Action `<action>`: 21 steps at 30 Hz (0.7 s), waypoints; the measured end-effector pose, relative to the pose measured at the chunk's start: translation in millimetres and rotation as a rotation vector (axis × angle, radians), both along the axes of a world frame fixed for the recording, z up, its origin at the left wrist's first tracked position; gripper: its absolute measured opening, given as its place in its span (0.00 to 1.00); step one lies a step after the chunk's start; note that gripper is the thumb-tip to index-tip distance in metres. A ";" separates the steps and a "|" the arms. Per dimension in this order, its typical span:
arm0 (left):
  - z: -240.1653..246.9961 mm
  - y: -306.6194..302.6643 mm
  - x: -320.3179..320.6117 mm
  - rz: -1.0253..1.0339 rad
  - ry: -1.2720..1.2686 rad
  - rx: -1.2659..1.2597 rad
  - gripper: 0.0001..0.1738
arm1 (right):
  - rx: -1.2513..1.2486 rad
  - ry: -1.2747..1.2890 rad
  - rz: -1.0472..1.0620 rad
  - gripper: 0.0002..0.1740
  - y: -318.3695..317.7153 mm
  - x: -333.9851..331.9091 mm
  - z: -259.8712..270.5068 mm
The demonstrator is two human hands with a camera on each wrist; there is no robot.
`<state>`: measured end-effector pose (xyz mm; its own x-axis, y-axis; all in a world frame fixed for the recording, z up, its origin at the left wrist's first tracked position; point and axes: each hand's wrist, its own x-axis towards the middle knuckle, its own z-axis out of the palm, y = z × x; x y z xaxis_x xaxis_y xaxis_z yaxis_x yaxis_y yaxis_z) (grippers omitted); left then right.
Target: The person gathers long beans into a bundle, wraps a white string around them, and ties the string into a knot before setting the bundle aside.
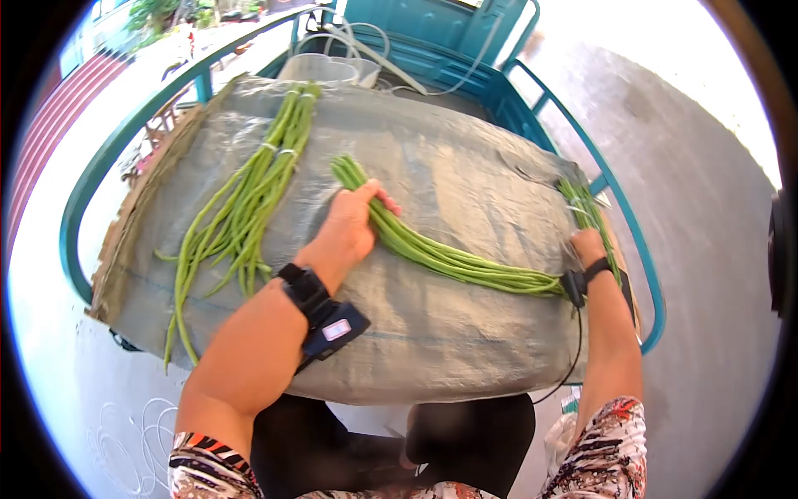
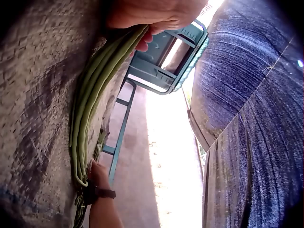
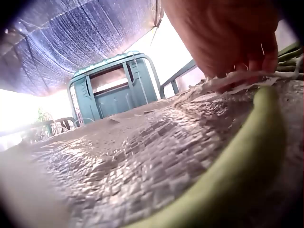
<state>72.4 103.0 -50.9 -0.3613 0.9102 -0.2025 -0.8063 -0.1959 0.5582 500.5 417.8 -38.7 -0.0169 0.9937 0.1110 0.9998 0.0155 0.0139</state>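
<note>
A bunch of long green yardlong beans (image 1: 465,264) stretches across a woven sheet, gripped near its upper end by my left hand (image 1: 353,223). In the left wrist view, the beans (image 2: 90,99) hang in a curve below that hand. At the sheet's right edge, my right hand (image 1: 588,244) reaches down beside another bean bundle (image 1: 575,200) with a pale tie. The right wrist view shows the fingers (image 3: 256,61) bent down at a frayed strip of sheet, fingertips hidden; I cannot tell whether they hold anything. A bean (image 3: 237,161) passes close under that camera.
Tied bean bundles (image 1: 274,166) lie on the left of the woven sheet (image 1: 432,349). Teal rails (image 1: 75,208) flank this cart bed. Clear plastic tubs (image 1: 320,69) and white tubing (image 1: 386,62) sit at the back. A cable (image 1: 578,349) hangs from the right wrist.
</note>
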 end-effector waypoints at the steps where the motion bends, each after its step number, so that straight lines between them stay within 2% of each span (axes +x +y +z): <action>1: -1.1 1.9 1.8 0.014 -0.003 0.003 0.08 | 0.043 -0.025 0.043 0.17 5.7 4.1 -3.2; 2: -0.3 2.6 3.3 0.025 -0.008 0.008 0.09 | 0.088 -0.052 0.085 0.17 12.7 9.2 -7.1; 3: 3.0 0.7 4.6 0.038 -0.004 0.015 0.09 | 0.162 0.098 0.004 0.16 -26.1 -18.1 20.4; 6: 10.9 -3.1 7.5 0.049 0.010 0.028 0.09 | 0.424 0.221 0.092 0.17 -70.7 -71.6 50.7; 9: 4.4 -2.1 0.2 -0.079 0.116 0.105 0.06 | 0.515 0.455 0.383 0.17 -30.4 -107.0 46.8; 10: 6.0 -2.5 1.6 -0.042 0.127 0.091 0.07 | 0.506 0.567 0.472 0.16 -22.3 -127.8 46.0; 12: 10.1 -2.0 7.4 0.034 0.148 0.066 0.09 | 0.064 0.773 0.527 0.15 -50.0 -190.9 64.9; 14: 10.0 -2.0 8.0 0.023 0.266 0.078 0.12 | -0.172 0.957 0.783 0.12 -138.9 -252.3 101.3; 16: 10.5 -2.0 7.6 0.064 0.402 0.106 0.14 | -0.751 1.229 0.931 0.07 -163.4 -280.7 107.6; 20: 6.6 6.9 9.4 0.272 0.683 0.176 0.19 | -1.094 1.584 0.886 0.06 -198.7 -299.7 93.5; 21: 5.1 9.0 10.2 0.333 0.747 0.190 0.20 | -1.098 1.650 0.836 0.06 -203.3 -299.5 90.2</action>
